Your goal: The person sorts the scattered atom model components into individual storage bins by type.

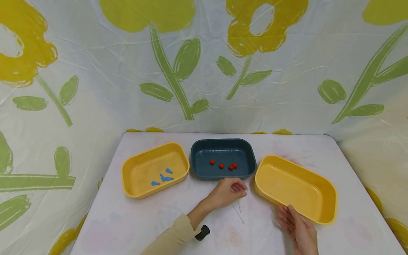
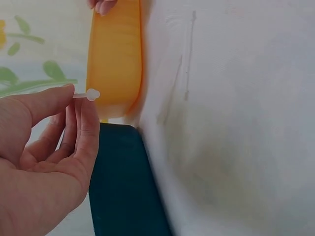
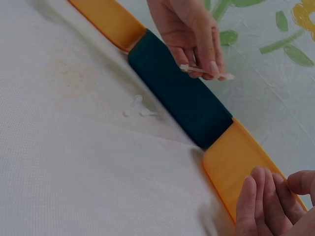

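Observation:
My left hand [image 1: 227,193] pinches a cotton swab [image 2: 92,94] between thumb and fingertips, just in front of the blue tray's near wall. In the right wrist view both white tips of that swab stick out past the fingers. With my right hand [image 1: 301,228] I hold the near rim of the right yellow tray [image 1: 318,184], thumb over the edge and fingers along the outer wall. Loose cotton swabs [image 1: 238,215] lie on the table between my hands. Something small and pale shows faintly on the floor of that yellow tray.
The dark blue tray [image 1: 197,170] holds several small red balls [image 1: 221,165]. To its left, another yellow tray [image 1: 137,170] contains several blue drop-shaped pieces [image 1: 163,177]. All three trays stand side by side on a white-covered table [image 1: 111,226], with flower-patterned cloth [image 1: 111,71] hanging behind.

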`<state>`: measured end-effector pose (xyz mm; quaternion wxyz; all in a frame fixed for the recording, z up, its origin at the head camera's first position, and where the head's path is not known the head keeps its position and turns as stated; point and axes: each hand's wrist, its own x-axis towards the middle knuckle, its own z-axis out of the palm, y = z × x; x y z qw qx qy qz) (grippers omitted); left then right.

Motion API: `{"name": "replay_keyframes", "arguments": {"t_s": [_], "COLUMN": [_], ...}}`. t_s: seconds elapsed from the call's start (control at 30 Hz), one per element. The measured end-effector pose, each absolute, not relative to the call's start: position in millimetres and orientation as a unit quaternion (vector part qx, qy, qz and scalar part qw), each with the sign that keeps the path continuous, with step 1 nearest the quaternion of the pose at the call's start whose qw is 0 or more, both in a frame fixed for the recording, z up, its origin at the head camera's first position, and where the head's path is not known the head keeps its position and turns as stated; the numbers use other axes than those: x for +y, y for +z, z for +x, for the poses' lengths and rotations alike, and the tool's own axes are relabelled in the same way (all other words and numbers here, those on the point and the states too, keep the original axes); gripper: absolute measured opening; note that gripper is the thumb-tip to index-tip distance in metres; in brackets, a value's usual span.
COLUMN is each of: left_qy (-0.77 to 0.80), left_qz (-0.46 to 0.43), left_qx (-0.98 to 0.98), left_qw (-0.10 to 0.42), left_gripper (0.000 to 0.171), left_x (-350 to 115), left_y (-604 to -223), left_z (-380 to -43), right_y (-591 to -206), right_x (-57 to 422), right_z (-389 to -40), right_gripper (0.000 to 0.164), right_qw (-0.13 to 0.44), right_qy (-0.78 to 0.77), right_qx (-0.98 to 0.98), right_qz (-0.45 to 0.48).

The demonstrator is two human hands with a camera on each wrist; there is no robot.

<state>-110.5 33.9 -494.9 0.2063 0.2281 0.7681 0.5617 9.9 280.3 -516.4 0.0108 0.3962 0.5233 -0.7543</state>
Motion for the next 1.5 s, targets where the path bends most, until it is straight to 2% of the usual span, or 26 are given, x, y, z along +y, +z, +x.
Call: {"name": "replay_keyframes", "arguments": {"t_s": [0.9, 1.5], "left_qy": [0.609, 0.607], "left_qz": [0.213, 0.160], "left_qx": [0.739, 0.753], "left_qw": [0.193, 0.197], "left_gripper": [0.009, 0.008], "left_x": [92, 128], "left_y": [-471, -475], "left_z": [-131, -139], "right_y": [-517, -519], "right_x": [281, 281], "right_z": [13, 13], "right_gripper": [0.027, 0.026], "right_qw": [0.005, 0.004], "right_qy": [-0.766, -0.767], "right_qx": [0.517, 0.512], "right_qz": [0.382, 0.386]}}
